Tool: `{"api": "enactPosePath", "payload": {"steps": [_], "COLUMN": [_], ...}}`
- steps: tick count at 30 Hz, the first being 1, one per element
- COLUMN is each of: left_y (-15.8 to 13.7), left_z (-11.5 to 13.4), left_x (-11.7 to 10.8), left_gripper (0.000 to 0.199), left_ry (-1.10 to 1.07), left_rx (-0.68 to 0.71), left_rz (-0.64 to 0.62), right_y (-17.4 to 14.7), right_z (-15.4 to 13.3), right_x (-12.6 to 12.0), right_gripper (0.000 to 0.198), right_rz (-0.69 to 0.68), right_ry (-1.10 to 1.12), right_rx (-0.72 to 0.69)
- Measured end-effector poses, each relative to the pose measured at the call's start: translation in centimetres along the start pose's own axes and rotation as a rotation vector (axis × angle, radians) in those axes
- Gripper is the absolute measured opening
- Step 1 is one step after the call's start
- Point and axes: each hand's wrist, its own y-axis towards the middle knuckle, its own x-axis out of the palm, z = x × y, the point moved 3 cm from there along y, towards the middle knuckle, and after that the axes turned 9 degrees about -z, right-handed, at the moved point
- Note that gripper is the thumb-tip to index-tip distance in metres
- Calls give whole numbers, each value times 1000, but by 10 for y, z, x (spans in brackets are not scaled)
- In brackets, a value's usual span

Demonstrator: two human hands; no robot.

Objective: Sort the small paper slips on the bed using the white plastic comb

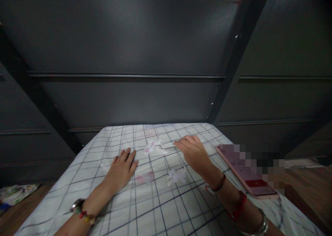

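Note:
My left hand (121, 171) lies flat with its fingers spread on the white checked cloth (145, 211). My right hand (194, 154) pinches a thin white stick (168, 147), whose tip points left and reaches the edge of a white, jagged-edged paper-like piece (153, 146) with faint pink marks. Whether the tip touches that piece, I cannot tell. Nearer to me, below my right hand, lies a second jagged white piece (176, 176). Between my two hands is a pale, partly see-through patch (144, 177) with pink stains.
A pink-edged phone (243, 175) with a lit screen lies at the right edge of the cloth, partly covered by a pixelated blur. Behind the cloth rises a dark panelled wall (135, 101). Colourful printed material (18, 193) lies low at the far left.

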Motion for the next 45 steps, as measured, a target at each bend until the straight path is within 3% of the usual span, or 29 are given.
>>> {"api": "enactPosePath", "payload": {"steps": [5,10,16,22,24,30,33,36,39,42,45], "left_y": [-1,0,1,1,-1,-4,-5,-8,-17,-26,-28], "left_z": [1,1,2,2,4,9,12,21,34,46,50], "left_x": [-2,0,-1,-3,-5,-18,-28,-37,-42,-44,-44], "left_gripper": [51,51,51,51,50,47,44,42,43,42,42], "left_ry": [-12,-5,3,12,23,76,61,-9,-78,-105,-112], "left_rx": [4,-4,-4,-5,-3,28,122,311,509,641,661], "left_rz": [4,5,-10,-7,14,159,209,231,232,218,222], "right_y": [0,1,0,-10,-14,-20,-23,-33,-53,-82,-106], "right_z": [-1,-2,-2,24,34,30,16,8,13,28,34], "right_x": [-4,-2,-5,-31,-35,-24,-24,-31,-41,-45,-35], "right_gripper": [35,34,34,33,31,21,13,6,31,52,54], "right_rz": [-72,-21,-70,67,18,-415,-485,-535,-500,-430,-480], "right_ry": [34,25,22,-94,-137,-89,-59,-33,-78,-215,-159], "right_rx": [48,35,14,140,177,149,122,123,240,513,526]}}
